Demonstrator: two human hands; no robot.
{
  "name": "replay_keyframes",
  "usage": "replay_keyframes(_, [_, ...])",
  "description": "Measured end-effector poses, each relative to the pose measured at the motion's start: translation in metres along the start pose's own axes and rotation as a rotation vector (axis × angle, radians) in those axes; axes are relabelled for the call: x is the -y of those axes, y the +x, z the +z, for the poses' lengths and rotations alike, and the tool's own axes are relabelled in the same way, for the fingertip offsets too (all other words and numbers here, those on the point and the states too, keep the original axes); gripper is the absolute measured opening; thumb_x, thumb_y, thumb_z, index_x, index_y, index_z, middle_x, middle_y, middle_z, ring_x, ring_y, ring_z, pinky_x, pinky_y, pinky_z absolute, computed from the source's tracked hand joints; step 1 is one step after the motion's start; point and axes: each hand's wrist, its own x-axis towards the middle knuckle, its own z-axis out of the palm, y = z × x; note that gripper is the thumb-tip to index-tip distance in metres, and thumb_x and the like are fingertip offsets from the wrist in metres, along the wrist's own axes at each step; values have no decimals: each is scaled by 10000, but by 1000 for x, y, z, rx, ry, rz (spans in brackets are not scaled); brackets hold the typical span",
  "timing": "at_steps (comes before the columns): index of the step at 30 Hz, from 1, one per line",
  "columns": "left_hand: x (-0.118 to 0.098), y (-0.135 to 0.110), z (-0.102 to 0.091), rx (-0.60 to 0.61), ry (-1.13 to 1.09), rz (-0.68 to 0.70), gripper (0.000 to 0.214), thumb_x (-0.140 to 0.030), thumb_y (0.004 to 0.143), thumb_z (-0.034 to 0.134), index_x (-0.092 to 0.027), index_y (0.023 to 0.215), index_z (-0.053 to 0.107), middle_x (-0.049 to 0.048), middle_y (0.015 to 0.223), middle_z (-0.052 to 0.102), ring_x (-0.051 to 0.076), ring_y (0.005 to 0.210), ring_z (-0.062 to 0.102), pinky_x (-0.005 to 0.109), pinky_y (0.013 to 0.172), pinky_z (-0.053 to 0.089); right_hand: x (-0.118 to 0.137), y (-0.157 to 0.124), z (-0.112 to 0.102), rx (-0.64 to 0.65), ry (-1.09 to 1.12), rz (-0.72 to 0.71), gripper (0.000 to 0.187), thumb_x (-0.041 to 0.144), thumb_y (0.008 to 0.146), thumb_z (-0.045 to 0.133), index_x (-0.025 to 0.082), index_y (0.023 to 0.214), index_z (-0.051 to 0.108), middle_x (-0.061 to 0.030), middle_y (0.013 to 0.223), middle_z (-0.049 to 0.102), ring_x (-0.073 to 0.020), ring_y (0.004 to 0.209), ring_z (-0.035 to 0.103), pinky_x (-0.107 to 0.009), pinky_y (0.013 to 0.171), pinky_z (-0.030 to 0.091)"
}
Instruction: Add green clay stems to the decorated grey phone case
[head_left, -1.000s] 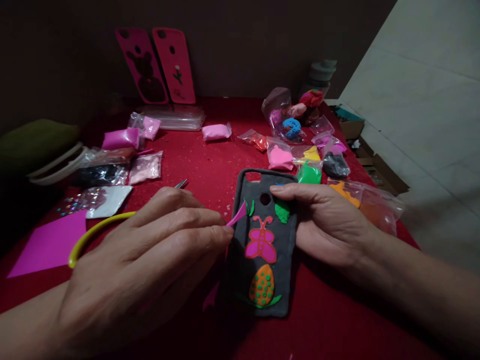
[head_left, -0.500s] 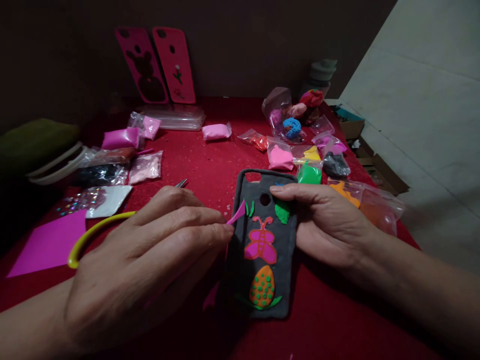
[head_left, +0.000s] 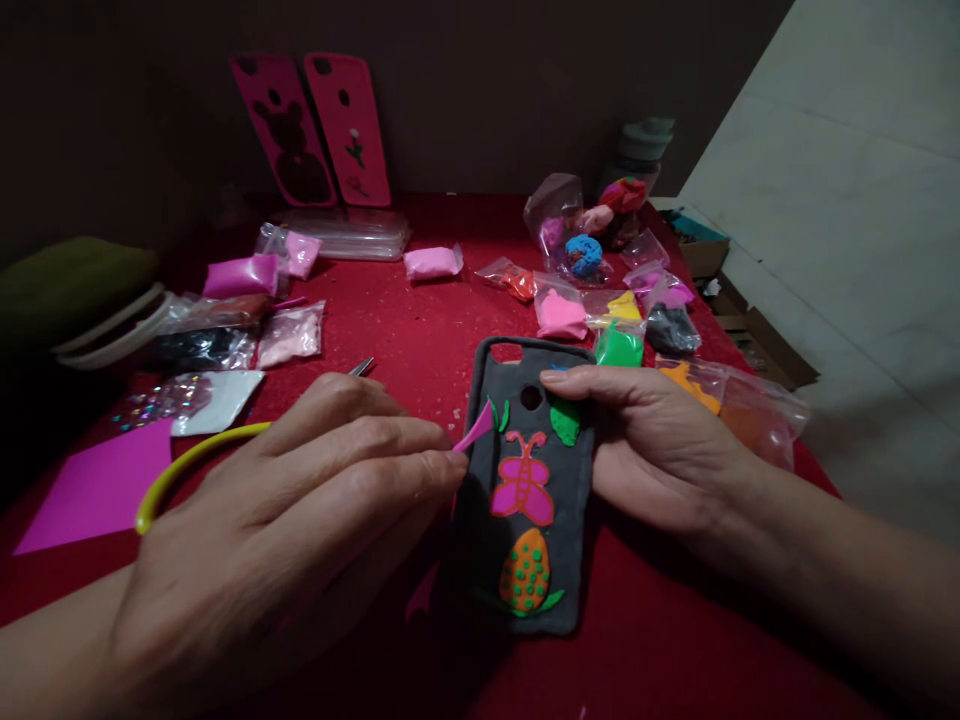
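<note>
My right hand (head_left: 660,440) grips a dark grey phone case (head_left: 574,550) by its right edge, thumb on the face near the round hole. On the case are a pink butterfly (head_left: 523,488) with orange outlines, an orange egg shape (head_left: 525,570) with green dots, a green leaf (head_left: 564,422) and thin green strips (head_left: 504,414). My left hand (head_left: 322,510) is closed around a slim pink modelling tool (head_left: 475,428). The flared tip of that tool lies at the green strips on the case's upper left. Most of the tool's handle is hidden by the fingers.
Two decorated pink phone cases (head_left: 349,130) lean on the back wall. Bags of coloured clay, among them a green one (head_left: 619,347), lie at right; more packets (head_left: 291,333) lie at left. A yellow scissor handle (head_left: 172,480) and a pink sheet (head_left: 97,490) are beside my left hand.
The pink tool's tip has shifted very slightly right and stays by the green strips. My right hand and the case are almost still.
</note>
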Motion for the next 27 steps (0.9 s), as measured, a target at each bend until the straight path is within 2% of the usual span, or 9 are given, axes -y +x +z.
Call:
replay_keyframes(7, [-1,-1,1,-5,48,-6,169,-107,947,611,-202,1078,659,26,918,746,190,865,665,366,750,553,0,0,-2,45,-10,-2,172,15,747,575,127,717,702,-57,651,712,-171,582,656,-408,827,600])
replay_keyframes(13, [1,1,2,-1,49,3,164,-106,961,583,-210,1068,652,6,928,746,177,857,673,353,758,556,-1,0,-3,48,-5,-10,169,7,740,586,118,724,712,-59,663,718,-165,592,657,-380,806,595])
replay_keyframes(20, [-2,1,1,9,18,-17,147,-104,967,572,-195,1064,635,8,941,729,166,890,646,342,807,509,0,1,-1,-4,19,-4,156,2,742,586,93,725,711,-66,645,706,-163,573,657,-349,726,593])
replay_keyframes(27, [0,2,0,19,36,16,147,-80,956,584,-171,1061,632,18,959,736,162,890,660,344,826,515,-1,-1,-3,7,7,-20,163,-2,744,587,101,745,715,-72,673,722,-170,602,668,-362,759,596])
